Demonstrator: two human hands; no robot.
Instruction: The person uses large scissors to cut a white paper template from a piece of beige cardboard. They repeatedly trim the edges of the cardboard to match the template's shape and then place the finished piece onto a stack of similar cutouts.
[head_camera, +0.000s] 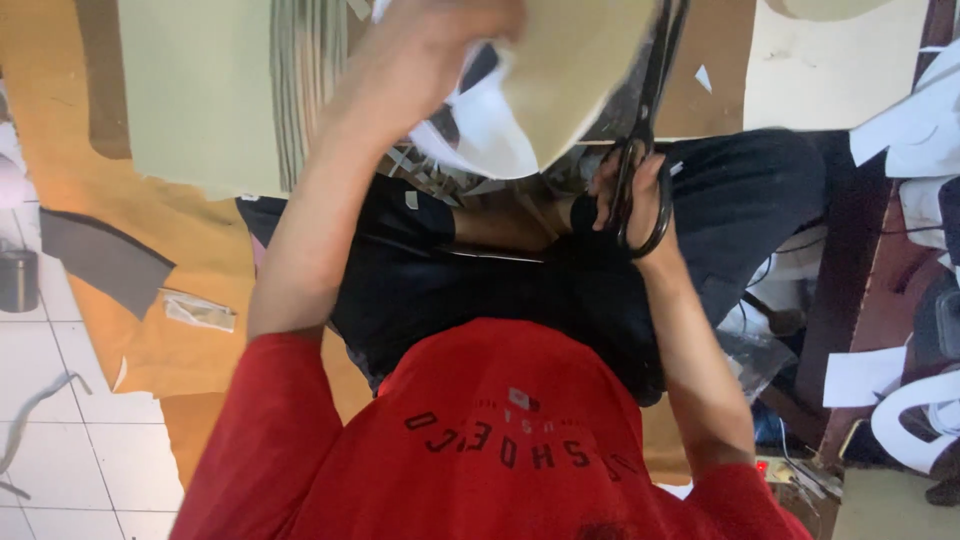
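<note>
Left hand (440, 50) blurred, gripping tan sheet (570, 70), top cropped.

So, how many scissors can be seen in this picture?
1. The black scissors are in the right hand, blades pointing up along the edge of the beige piece that the left hand holds. Others may be hidden under the scraps.

My left hand (430, 50) is sitting at eleven o'clock, touching the cut sheet (570, 70); my right hand (640, 205) is gripping scissors (645, 130) at one o'clock, beside that sheet.
</note>
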